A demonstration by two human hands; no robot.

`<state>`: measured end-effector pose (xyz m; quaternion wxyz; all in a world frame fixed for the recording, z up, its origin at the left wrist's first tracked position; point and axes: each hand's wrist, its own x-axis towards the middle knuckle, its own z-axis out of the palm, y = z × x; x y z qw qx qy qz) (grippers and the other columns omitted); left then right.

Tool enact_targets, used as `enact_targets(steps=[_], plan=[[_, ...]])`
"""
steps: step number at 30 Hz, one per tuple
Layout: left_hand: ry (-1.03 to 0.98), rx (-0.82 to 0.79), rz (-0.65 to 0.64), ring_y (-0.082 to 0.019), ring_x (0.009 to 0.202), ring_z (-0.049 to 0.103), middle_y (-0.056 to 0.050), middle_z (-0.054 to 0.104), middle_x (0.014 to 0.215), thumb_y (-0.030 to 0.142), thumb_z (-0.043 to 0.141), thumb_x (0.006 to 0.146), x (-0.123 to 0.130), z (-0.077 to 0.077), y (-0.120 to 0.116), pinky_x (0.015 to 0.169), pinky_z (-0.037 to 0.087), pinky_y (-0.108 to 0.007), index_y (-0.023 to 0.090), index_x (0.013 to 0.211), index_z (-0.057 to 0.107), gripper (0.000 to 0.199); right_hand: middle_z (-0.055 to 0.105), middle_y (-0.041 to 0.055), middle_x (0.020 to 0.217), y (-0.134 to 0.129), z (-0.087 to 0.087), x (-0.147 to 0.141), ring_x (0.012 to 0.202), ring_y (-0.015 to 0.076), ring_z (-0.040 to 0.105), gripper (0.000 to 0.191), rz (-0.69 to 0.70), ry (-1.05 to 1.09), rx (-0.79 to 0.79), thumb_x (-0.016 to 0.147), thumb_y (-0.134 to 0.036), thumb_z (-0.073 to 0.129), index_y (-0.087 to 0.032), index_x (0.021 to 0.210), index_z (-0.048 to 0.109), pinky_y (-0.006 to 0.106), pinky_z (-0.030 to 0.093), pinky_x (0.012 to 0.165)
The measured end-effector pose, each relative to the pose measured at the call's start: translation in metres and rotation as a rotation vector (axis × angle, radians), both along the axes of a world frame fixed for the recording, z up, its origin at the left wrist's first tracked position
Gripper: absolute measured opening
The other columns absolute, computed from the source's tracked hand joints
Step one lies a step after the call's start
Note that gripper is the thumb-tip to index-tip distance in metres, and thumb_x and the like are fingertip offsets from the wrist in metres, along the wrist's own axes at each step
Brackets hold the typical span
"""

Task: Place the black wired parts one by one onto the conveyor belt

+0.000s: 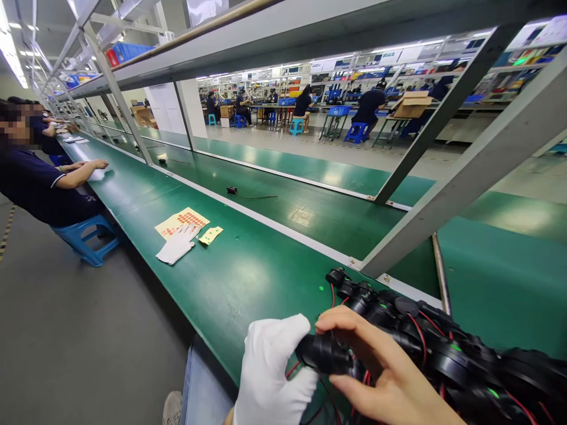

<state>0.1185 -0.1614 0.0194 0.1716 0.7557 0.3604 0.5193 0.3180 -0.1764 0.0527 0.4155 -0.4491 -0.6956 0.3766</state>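
Observation:
A black cylindrical part lies between my two hands at the lower middle, above the green bench. My left hand, in a white glove, grips its left end with fingers above and thumb below. My right hand is bare and curls around its right end, index finger on top and thumb underneath. Red and dark wires hang below the part. Right beside my right hand is a heap of similar black parts with red wires, some bearing green dots. What the part is exactly, I cannot tell.
On the green bench lie a white glove, a sheet of red stickers and a small sheet with green dots. A slanted metal post rises at right. One co-worker sits at left.

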Motion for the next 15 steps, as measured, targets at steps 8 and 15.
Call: enact_targets(steps=[8,15], plan=[[0.102,0.025,0.064,-0.023,0.089,0.071,-0.007,0.078,0.107,0.031,0.079,0.081,0.0,0.003,-0.002,0.077,0.053,-0.033,0.03,0.137,0.057,0.06,0.059,0.0014,0.087,0.014,-0.013,-0.002,0.073,0.0168,0.059,0.05,0.029,0.382,-0.397,0.074,-0.066,0.076,-0.023,0.096,0.064,0.026,0.053,0.064],[-0.357,-0.976,-0.239,-0.021,0.074,0.071,-0.009,0.077,0.088,0.054,0.075,0.078,0.005,0.014,-0.002,0.071,0.054,-0.031,0.016,0.098,0.075,0.042,0.056,-0.0012,0.08,0.012,-0.011,-0.009,0.06,0.0115,0.055,0.05,0.037,0.471,-0.453,0.084,-0.071,0.063,-0.02,0.088,0.061,0.024,0.046,0.06]])
